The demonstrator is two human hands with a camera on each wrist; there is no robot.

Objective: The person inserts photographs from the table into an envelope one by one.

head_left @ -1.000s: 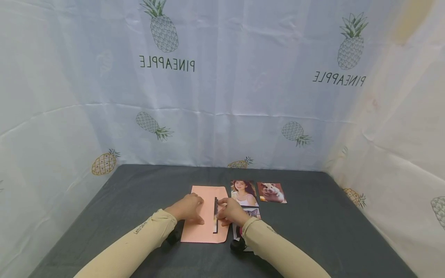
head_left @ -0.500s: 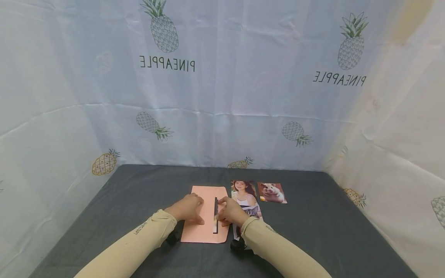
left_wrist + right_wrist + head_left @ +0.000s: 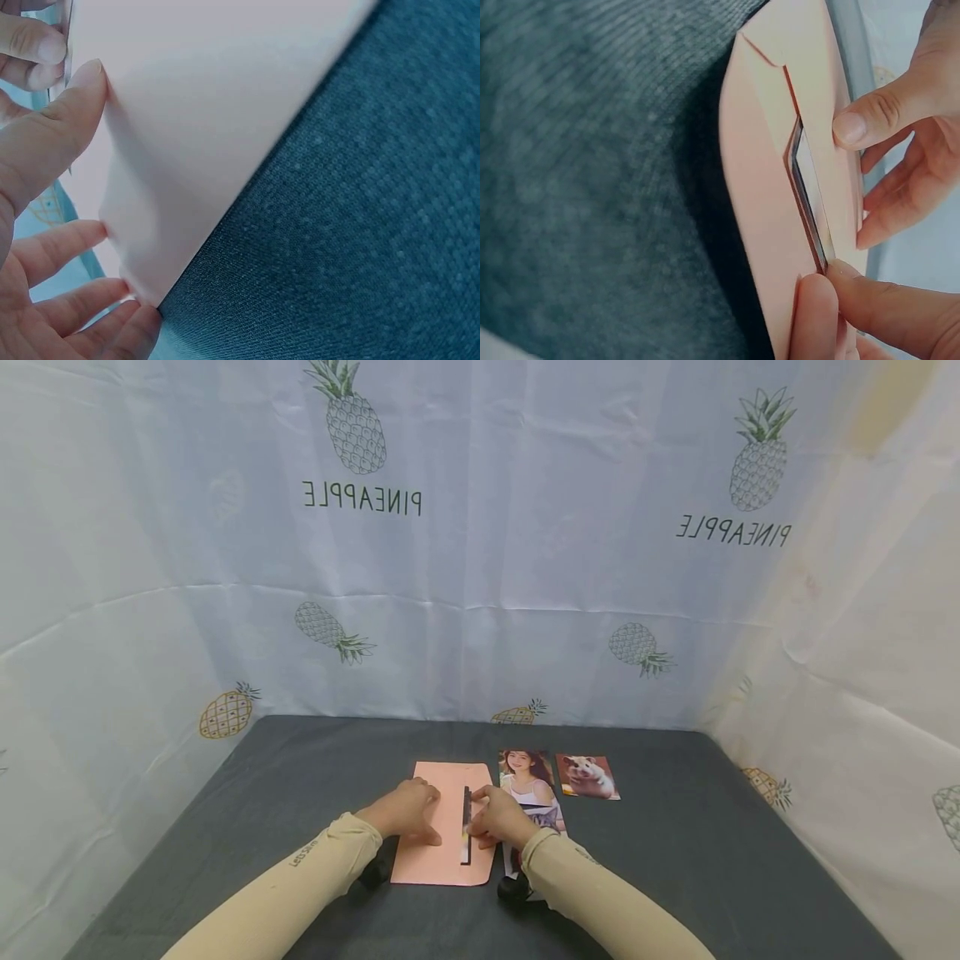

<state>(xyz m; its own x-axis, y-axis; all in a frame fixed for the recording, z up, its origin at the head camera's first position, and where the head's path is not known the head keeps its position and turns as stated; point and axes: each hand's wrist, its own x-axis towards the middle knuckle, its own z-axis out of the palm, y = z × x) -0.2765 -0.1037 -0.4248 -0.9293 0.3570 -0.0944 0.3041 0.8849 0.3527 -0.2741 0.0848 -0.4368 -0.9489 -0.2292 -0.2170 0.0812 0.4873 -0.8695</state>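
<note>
A pink envelope lies on the dark cloth, its slit running lengthwise. From the slit shows a thin strip of a dark-edged photo; the remainder is hidden inside. My left hand rests on the envelope's left part, thumb and fingers spread, fingertips touching the paper. In the left wrist view the paper bends a little under those fingertips. With thumb and forefinger, my right hand pinches the photo's edge at the slit. The right wrist view has this right hand low in the picture, the left hand above it.
Right of the envelope lie a portrait photo of a person and a hamster photo. A cat photo lies below the portrait, partly behind the right wrist. Dark cloth covers the table; a pineapple-print curtain surrounds it.
Both hands and the envelope keep their places. The cat photo by the right wrist looks slightly shifted towards the portrait compared with a second ago.
</note>
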